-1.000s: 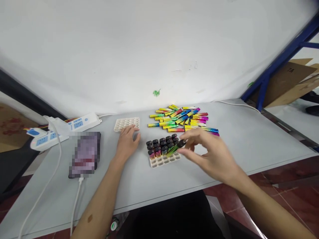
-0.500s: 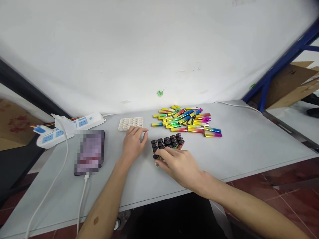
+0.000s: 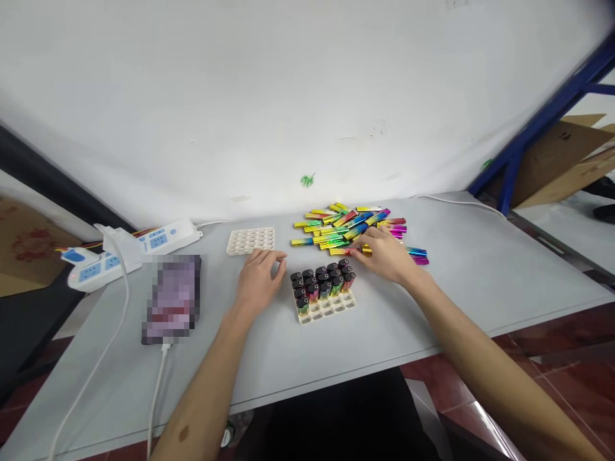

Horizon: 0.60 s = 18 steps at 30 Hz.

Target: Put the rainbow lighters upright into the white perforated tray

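Observation:
My right hand (image 3: 384, 254) is at the near side of a pile of shiny, rainbow-coloured tubes (image 3: 331, 237). Its thumb and fingers are closed around one yellowish tube, mostly hidden by the hand. In front stands a cream tray (image 3: 329, 312) with oval holes. Several coloured tubes with black tops (image 3: 325, 289) stand upright in its back rows, while the holes nearest me show bare. My left hand (image 3: 261, 276) rests on the table left of this tray, fingers loosely curved, thumb apart, holding nothing. Just beyond its fingertips lies a second cream tray (image 3: 230, 246) with bare holes.
A phone-like device (image 3: 173, 298), its screen blurred, lies at the left with a white cable (image 3: 156, 384) plugged in. Behind it sits a white power strip (image 3: 185, 232). A white wall (image 3: 269, 115) bounds the table's back; a blue metal frame (image 3: 512, 176) stands right.
My right hand has moved from the tray of black-topped tubes, up and right to the loose pile. The tray's front holes are now uncovered. My left hand has barely moved.

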Available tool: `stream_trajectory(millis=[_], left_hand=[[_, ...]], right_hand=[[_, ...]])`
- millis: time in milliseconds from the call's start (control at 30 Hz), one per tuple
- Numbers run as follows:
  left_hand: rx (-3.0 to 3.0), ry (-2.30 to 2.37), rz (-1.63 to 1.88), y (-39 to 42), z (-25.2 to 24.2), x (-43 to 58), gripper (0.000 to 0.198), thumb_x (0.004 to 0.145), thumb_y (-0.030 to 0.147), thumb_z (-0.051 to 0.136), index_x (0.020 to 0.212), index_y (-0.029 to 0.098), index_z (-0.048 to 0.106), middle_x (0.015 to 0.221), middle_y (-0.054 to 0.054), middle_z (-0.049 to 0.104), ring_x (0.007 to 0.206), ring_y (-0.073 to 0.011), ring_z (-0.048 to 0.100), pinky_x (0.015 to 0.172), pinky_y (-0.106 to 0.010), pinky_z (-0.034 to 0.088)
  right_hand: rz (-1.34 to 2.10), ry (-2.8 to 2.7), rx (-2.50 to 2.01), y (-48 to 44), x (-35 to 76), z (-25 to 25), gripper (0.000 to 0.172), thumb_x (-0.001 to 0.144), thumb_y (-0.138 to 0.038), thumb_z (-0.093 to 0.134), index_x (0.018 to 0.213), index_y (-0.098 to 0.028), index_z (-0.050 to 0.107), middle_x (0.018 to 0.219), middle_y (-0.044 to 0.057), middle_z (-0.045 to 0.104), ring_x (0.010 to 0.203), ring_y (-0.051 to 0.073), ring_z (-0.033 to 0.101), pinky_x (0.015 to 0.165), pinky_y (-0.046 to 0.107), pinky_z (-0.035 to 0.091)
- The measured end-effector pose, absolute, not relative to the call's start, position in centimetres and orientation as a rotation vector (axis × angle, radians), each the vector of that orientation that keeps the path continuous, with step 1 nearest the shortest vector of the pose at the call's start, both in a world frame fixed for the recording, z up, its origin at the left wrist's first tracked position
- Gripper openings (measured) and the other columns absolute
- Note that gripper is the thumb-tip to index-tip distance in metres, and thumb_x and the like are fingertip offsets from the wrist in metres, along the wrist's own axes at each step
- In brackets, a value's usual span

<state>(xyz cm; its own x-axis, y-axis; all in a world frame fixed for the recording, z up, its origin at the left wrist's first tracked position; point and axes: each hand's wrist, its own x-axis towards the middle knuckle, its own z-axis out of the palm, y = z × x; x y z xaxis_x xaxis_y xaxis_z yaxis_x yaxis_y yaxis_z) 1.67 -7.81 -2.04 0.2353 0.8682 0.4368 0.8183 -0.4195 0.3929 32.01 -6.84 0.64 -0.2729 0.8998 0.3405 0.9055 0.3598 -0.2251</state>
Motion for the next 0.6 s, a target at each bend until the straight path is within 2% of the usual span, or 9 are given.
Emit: stream_trajectory(millis=[133, 300, 367, 467, 600], left_hand=[[2.389, 1.666, 0.906, -7.6, -2.2, 1.5, 0.019, 0.093, 0.027, 0.048, 0.099, 0.024, 0.066, 0.096, -0.003, 0.074, 0.1, -0.0244, 0.062, 0.092, -0.041, 0.049], [2.374, 1.681, 0.889, -7.5, -2.4, 1.4, 0.019, 0.094, 0.028, 0.048, 0.1, 0.024, 0.065, 0.097, -0.003, 0.074, 0.099, -0.0243, 0.062, 0.092, -0.041, 0.05], [2.374, 1.678, 0.888, -7.4, -2.5, 1.4, 0.019, 0.094, 0.029, 0.048, 0.1, 0.024, 0.065, 0.097, -0.004, 0.074, 0.1, -0.0244, 0.062, 0.092, -0.041, 0.05], [2.375, 1.678, 0.889, -7.3, -2.7, 1.3, 0.02, 0.094, 0.029, 0.047, 0.101, 0.023, 0.065, 0.1, -0.004, 0.074, 0.101, -0.0242, 0.062, 0.094, -0.041, 0.049], [2.362, 1.696, 0.879, -7.3, -2.7, 1.2, 0.021, 0.094, 0.03, 0.047, 0.102, 0.023, 0.066, 0.099, -0.004, 0.074, 0.1, -0.0241, 0.063, 0.092, -0.041, 0.05]], right_hand=[[-0.099, -2.254, -1.534, -6.7, 32.9, -1.8, 0.019, 0.086, -0.031, 0.063, 0.097, -0.018, 0.071, 0.106, 0.014, 0.063, 0.098, 0.031, 0.051, 0.089, 0.045, 0.044], [0.206, -1.948, -1.434, -7.3, 33.1, -1.7, 0.016, 0.086, -0.037, 0.063, 0.094, -0.023, 0.064, 0.105, 0.009, 0.063, 0.103, 0.029, 0.053, 0.092, 0.045, 0.044], [0.419, -1.771, -1.4, -7.5, 33.0, -1.4, 0.02, 0.087, -0.041, 0.063, 0.094, -0.023, 0.06, 0.104, 0.007, 0.065, 0.1, 0.026, 0.057, 0.088, 0.042, 0.046], [0.806, -1.504, -1.314, -7.9, 32.5, -1.0, 0.025, 0.09, -0.046, 0.06, 0.095, -0.023, 0.05, 0.095, 0.004, 0.068, 0.084, 0.02, 0.062, 0.077, 0.034, 0.047], [1.03, -1.332, -1.16, -8.3, 31.8, -0.7, 0.027, 0.093, -0.047, 0.056, 0.098, -0.026, 0.04, 0.072, -0.005, 0.061, 0.063, 0.014, 0.057, 0.064, 0.028, 0.044]])
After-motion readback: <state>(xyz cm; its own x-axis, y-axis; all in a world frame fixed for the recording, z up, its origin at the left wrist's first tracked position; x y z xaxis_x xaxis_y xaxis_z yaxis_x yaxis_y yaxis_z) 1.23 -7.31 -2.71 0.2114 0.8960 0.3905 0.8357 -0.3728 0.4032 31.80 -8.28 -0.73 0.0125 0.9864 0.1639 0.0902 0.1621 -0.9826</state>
